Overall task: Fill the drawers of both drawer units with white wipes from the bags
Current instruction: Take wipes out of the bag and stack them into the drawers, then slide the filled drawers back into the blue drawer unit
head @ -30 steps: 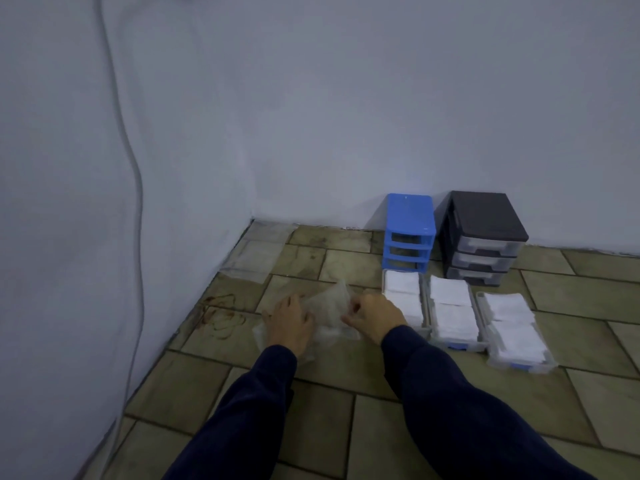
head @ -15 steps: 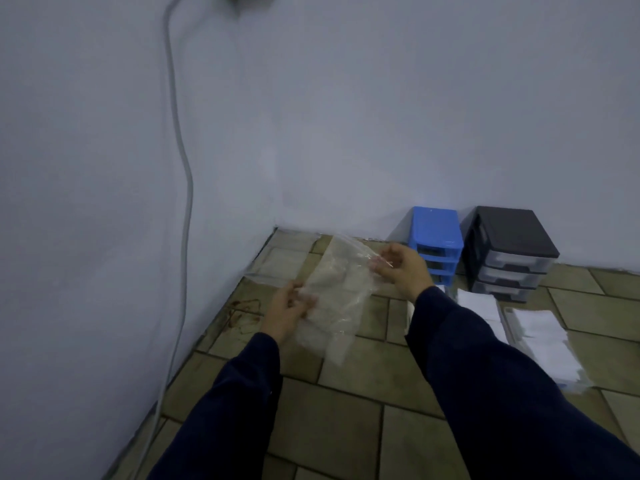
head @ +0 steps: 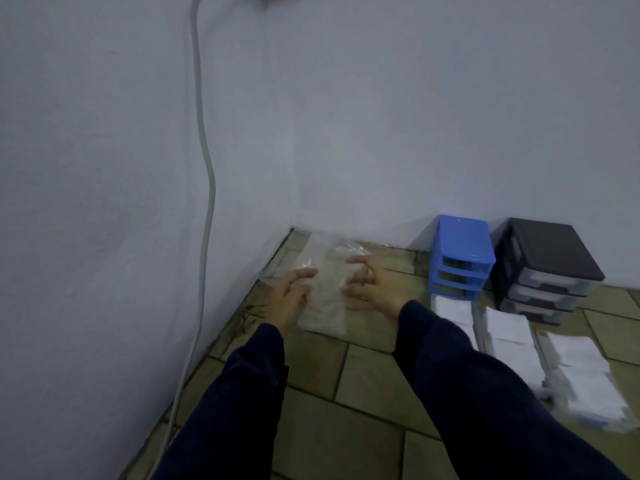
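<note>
1. Two hands reach forward over the tiled floor (head: 367,403) in the head view, both in dark blue sleeves (head: 242,393), with a clear plastic bag (head: 325,289) between them.
2. The left hand (head: 287,296) is at the bag's left edge, fingers loosely spread and relaxed; motion blur hides whether they touch the plastic.
3. The right hand (head: 370,289) is at the bag's right edge, fingers fanned apart and not clamped on it; contact cannot be told.
4. The bag hangs lengthwise near the corner of the room, its far end toward the wall (head: 415,116).
5. A blue drawer unit (head: 464,251) stands against the wall to the right, its three slots without drawers.
6. A black drawer unit (head: 547,258) stands just beside it, further right, with pale drawers in it.
7. Three drawers lie on the floor in front of the units, filled with white wipes (head: 509,334).
8. A grey cable (head: 204,168) runs down the left wall to the floor.
</note>
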